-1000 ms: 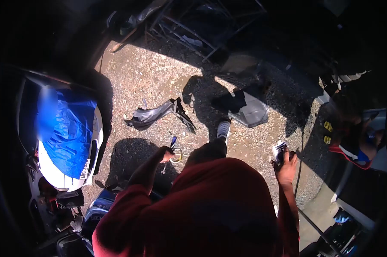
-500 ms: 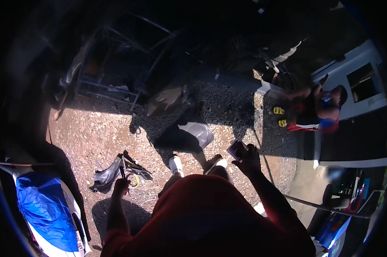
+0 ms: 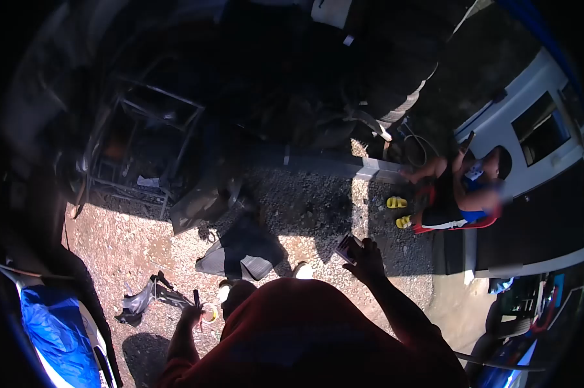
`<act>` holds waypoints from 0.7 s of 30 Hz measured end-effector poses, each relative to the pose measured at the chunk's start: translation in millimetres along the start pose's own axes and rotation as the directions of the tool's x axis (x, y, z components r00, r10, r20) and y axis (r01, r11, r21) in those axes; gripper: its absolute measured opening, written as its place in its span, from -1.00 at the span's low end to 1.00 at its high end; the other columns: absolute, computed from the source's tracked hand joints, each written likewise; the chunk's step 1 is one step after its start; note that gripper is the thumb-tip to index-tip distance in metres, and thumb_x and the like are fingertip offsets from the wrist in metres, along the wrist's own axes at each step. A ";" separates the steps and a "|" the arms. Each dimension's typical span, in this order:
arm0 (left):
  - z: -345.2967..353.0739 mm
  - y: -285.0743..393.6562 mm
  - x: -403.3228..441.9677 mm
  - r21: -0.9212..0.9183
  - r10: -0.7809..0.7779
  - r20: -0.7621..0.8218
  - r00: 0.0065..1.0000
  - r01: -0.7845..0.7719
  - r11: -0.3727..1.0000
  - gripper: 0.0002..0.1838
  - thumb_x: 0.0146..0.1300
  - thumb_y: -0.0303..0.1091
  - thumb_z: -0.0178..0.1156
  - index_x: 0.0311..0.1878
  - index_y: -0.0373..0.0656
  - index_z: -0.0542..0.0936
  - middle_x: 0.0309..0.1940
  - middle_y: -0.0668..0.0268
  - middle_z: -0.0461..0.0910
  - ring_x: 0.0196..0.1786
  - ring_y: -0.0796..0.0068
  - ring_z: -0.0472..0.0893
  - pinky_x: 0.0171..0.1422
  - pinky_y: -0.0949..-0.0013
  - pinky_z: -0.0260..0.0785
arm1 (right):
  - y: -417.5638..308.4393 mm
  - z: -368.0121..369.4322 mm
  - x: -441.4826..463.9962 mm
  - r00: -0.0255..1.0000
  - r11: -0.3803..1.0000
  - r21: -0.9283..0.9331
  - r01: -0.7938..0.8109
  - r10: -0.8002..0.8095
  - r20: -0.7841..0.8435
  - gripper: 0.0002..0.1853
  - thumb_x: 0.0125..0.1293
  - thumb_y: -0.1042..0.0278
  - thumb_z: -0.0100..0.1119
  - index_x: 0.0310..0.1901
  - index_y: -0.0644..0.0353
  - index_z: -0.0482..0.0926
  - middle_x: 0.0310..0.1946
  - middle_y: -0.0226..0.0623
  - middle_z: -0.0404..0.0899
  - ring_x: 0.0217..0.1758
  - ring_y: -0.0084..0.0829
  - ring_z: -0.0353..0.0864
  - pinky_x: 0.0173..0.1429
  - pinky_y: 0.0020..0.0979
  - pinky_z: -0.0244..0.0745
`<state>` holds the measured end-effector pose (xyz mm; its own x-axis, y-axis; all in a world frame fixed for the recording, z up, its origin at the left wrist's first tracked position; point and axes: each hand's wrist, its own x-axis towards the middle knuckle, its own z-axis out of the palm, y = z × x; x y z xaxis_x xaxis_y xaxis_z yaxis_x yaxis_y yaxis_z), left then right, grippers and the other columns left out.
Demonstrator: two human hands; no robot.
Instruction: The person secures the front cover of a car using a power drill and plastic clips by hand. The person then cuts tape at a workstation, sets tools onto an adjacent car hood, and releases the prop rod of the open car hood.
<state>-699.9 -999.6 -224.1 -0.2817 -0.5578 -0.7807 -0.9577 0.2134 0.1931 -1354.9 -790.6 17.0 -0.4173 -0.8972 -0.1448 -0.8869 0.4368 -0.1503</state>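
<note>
My left hand is closed around a thin dark stick-like tool that points up. Beside its fingers hangs a yellowish ring, like a roll of tape, which seems to be carried by the same hand. A small flat dark rectangular thing with pale streaks is in the grip of my right hand; its exact kind is too dark to make out. On the sunlit gravel left of my feet lies a grey and black plastic panel, apart from my left hand.
A dark mat lies ahead of my shoes. A metal frame stands in shade at the far left. At the right sits a person near yellow sandals. A blue cover drapes a white vehicle at the left.
My view has tilted up and shifted, and I have stepped forward towards the mat. Both hands keep hold of their things; the ring has moved along with my left hand.
</note>
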 end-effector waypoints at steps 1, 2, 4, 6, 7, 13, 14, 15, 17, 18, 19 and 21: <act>-1.5 30.8 4.9 0.169 0.117 -0.030 0.993 -0.111 0.979 -0.56 0.38 0.06 0.32 -0.13 -0.21 0.76 -0.46 0.04 0.73 -0.38 0.11 0.79 -0.24 0.09 0.64 | 18.6 -5.3 7.9 1.000 1.000 0.001 0.006 -0.006 -0.002 -0.03 0.03 -0.02 0.67 0.48 -0.06 0.39 0.13 0.01 0.42 0.20 0.09 0.48 0.20 0.09 0.51; -22.9 78.3 -10.0 -0.243 -0.131 0.007 0.991 0.129 0.961 -0.55 0.39 0.07 0.32 -0.16 -0.22 0.76 -0.49 0.05 0.72 -0.41 0.12 0.77 -0.27 0.07 0.63 | 36.2 -10.3 13.7 1.000 0.999 -0.035 0.025 -0.024 0.014 -0.03 0.03 -0.02 0.66 0.48 -0.05 0.39 0.13 0.01 0.42 0.20 0.09 0.48 0.19 0.09 0.51; -55.5 151.9 -13.7 -0.391 -0.210 0.051 0.976 0.213 0.896 -0.58 0.41 0.05 0.30 -0.14 -0.19 0.76 -0.47 0.06 0.72 -0.39 0.14 0.78 -0.26 0.08 0.63 | 64.8 -17.2 25.6 0.997 0.994 -0.080 0.073 -0.075 -0.022 -0.03 0.02 -0.02 0.66 0.48 -0.05 0.38 0.13 0.01 0.43 0.17 0.10 0.47 0.15 0.09 0.51; -72.8 178.5 7.3 -0.012 0.081 -0.053 0.995 -0.082 0.997 -0.63 0.47 -0.01 0.23 -0.14 -0.14 0.77 -0.38 0.08 0.75 -0.28 0.09 0.79 -0.14 0.05 0.63 | 81.4 -29.8 44.0 0.997 0.995 -0.072 0.070 -0.073 -0.035 -0.05 0.01 -0.02 0.66 0.46 -0.05 0.41 0.12 0.00 0.43 0.16 0.09 0.47 0.15 0.08 0.51; -75.7 178.4 29.1 0.384 0.398 -0.042 0.916 -0.353 0.853 -0.66 0.50 -0.05 0.19 -0.14 -0.12 0.77 -0.32 0.09 0.77 -0.20 0.06 0.79 -0.07 0.03 0.62 | 88.7 -34.7 55.1 0.997 0.996 -0.067 0.061 -0.064 -0.045 -0.07 0.01 -0.02 0.66 0.44 -0.05 0.43 0.11 -0.01 0.43 0.15 0.07 0.47 0.15 0.07 0.51; -119.5 218.0 86.3 -0.259 0.118 -0.168 0.979 -0.160 0.953 -0.77 0.36 -0.25 0.39 -0.07 -0.19 0.66 -0.48 0.23 0.63 -0.51 0.32 0.62 -0.46 0.17 0.47 | 124.9 -36.5 132.7 0.968 0.986 0.009 0.169 -0.164 -0.190 -0.15 -0.03 -0.03 0.66 0.33 -0.05 0.52 0.06 -0.03 0.43 0.12 0.06 0.47 0.12 0.08 0.52; -124.7 221.5 96.5 -0.281 0.069 -0.149 0.986 -0.109 0.953 -0.72 0.34 -0.25 0.41 -0.02 -0.19 0.64 -0.46 0.22 0.63 -0.51 0.32 0.63 -0.47 0.17 0.48 | 128.9 -40.2 146.9 0.964 0.983 0.017 0.181 -0.174 -0.203 -0.14 -0.04 -0.03 0.67 0.33 -0.05 0.51 0.05 -0.03 0.43 0.11 0.06 0.47 0.11 0.08 0.52; -129.8 224.9 107.0 -0.302 0.020 -0.129 0.991 -0.058 0.952 -0.67 0.32 -0.25 0.43 0.04 -0.20 0.62 -0.44 0.22 0.64 -0.50 0.32 0.63 -0.47 0.17 0.50 | 132.2 -44.8 161.4 0.959 0.981 0.025 0.194 -0.184 -0.216 -0.14 -0.04 -0.03 0.67 0.33 -0.04 0.51 0.05 -0.03 0.43 0.11 0.07 0.47 0.11 0.09 0.52; -152.1 250.9 108.8 -0.392 -0.234 -0.012 0.972 0.211 0.896 -0.59 0.28 -0.24 0.46 0.09 -0.23 0.61 -0.41 0.19 0.67 -0.48 0.31 0.67 -0.44 0.17 0.56 | 141.0 -52.6 191.7 0.984 0.991 0.070 0.116 -0.105 -0.140 -0.01 -0.16 0.01 0.76 0.38 0.01 0.50 0.11 0.04 0.46 0.17 0.14 0.50 0.26 0.09 0.49; -164.8 266.5 110.8 -0.389 -0.275 -0.004 0.962 0.251 0.886 -0.60 0.26 -0.22 0.47 0.05 -0.26 0.65 -0.39 0.17 0.70 -0.44 0.30 0.71 -0.40 0.17 0.59 | 154.2 -49.8 208.9 0.982 0.990 0.047 0.133 -0.126 -0.142 0.02 -0.15 0.01 0.75 0.42 -0.03 0.47 0.18 0.07 0.46 0.24 0.16 0.48 0.32 0.09 0.48; -171.1 274.9 117.4 -0.386 -0.317 0.007 0.948 0.295 0.874 -0.60 0.24 -0.20 0.48 0.01 -0.29 0.69 -0.37 0.15 0.74 -0.40 0.29 0.75 -0.36 0.17 0.63 | 164.1 -50.5 227.4 0.981 0.990 0.045 0.135 -0.127 -0.146 0.02 -0.15 0.01 0.75 0.42 -0.03 0.47 0.18 0.07 0.46 0.24 0.16 0.48 0.32 0.09 0.48; -186.3 291.9 137.3 -0.364 -0.321 -0.003 0.947 0.298 0.883 -0.63 0.22 -0.13 0.51 -0.18 -0.30 0.77 -0.44 0.14 0.76 -0.41 0.28 0.77 -0.28 0.17 0.66 | 182.8 -56.3 264.7 0.989 0.996 0.018 0.091 -0.088 -0.121 0.05 -0.14 0.00 0.74 0.46 -0.06 0.44 0.22 0.09 0.45 0.28 0.15 0.46 0.33 0.08 0.48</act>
<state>-1029.1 -1163.3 -164.2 0.0409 -0.5995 -0.7994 -0.9506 -0.2697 0.1536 -1638.7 -951.9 6.3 -0.3587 -0.9334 -0.0121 -0.9174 0.3549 -0.1800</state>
